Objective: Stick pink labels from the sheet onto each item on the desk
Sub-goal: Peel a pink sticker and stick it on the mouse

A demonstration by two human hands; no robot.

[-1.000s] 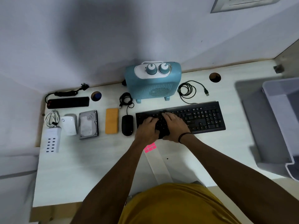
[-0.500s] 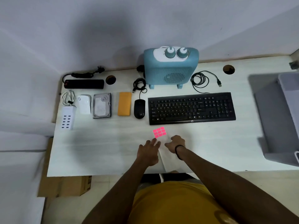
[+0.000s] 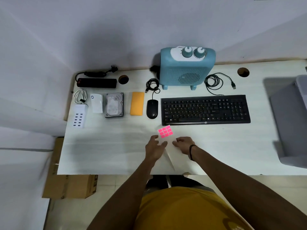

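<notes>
A white label sheet lies on the desk in front of me, with several pink labels left at its far end. My left hand rests on the sheet's left side, fingers spread and loose. My right hand rests on the sheet's right side with relaxed fingers. Behind the sheet, from left to right, lie a white USB charger, a white adapter, a hard drive, an orange case, a black mouse and a black keyboard. A blue fan heater stands at the back.
A black power strip lies at the back left, a coiled black cable right of the heater. A grey bin stands at the desk's right end. Two cable holes pierce the desk. A cardboard box sits below the desk's left front.
Both hands drew back from the keyboard to the label sheet near the desk's front edge. My view pulled back and shows the whole desk.
</notes>
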